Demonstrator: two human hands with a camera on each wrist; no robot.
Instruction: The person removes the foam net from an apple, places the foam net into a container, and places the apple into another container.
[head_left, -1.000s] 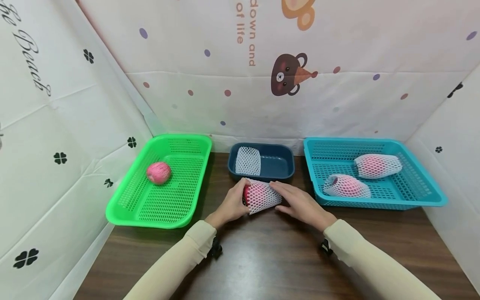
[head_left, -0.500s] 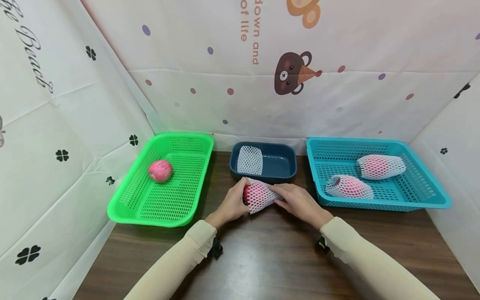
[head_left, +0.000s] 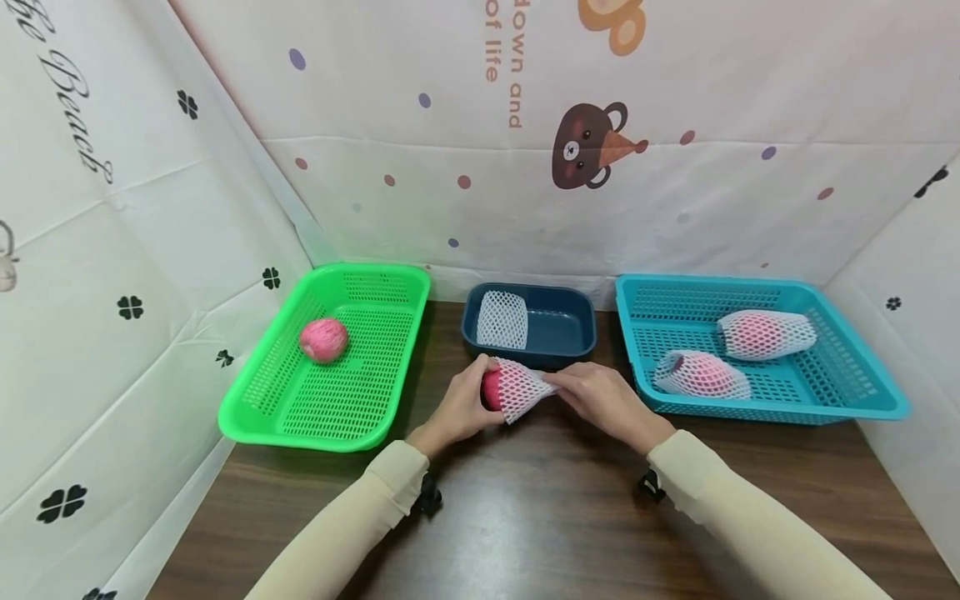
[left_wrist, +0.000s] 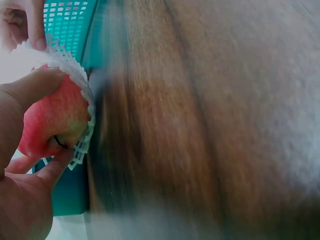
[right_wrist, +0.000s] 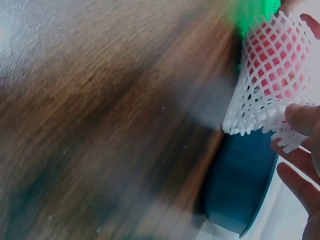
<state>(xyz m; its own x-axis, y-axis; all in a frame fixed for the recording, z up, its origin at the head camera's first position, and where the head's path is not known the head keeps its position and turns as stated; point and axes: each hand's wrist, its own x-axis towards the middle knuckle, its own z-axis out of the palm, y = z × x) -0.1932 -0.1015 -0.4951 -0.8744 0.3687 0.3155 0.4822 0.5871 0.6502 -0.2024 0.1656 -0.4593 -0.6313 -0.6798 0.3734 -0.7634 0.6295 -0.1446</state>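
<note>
A red apple (head_left: 492,390) sits partly inside a white foam net sleeve (head_left: 519,388), in front of the dark blue tray. My left hand (head_left: 459,406) grips the apple's bare stem end; the left wrist view shows the stem (left_wrist: 60,142) between thumb and fingers. On the other side, my right hand (head_left: 606,402) pinches the sleeve's free end between thumb and fingers, drawing it to a narrow tail. In the right wrist view the sleeve's mesh (right_wrist: 272,65) covers the apple's far side, and its scalloped end hangs past the thumb.
The dark blue tray (head_left: 558,354) holds another flat foam sleeve (head_left: 502,320). At left, a green basket (head_left: 375,437) contains one bare apple (head_left: 324,340). A blue basket (head_left: 855,367) at right has two sleeved apples, one near (head_left: 703,375) and one farther back (head_left: 767,334).
My right hand has gone from resting against the sleeve to pinching its end, which now stretches to a narrow tail. More of the apple shows bare at the left hand.
</note>
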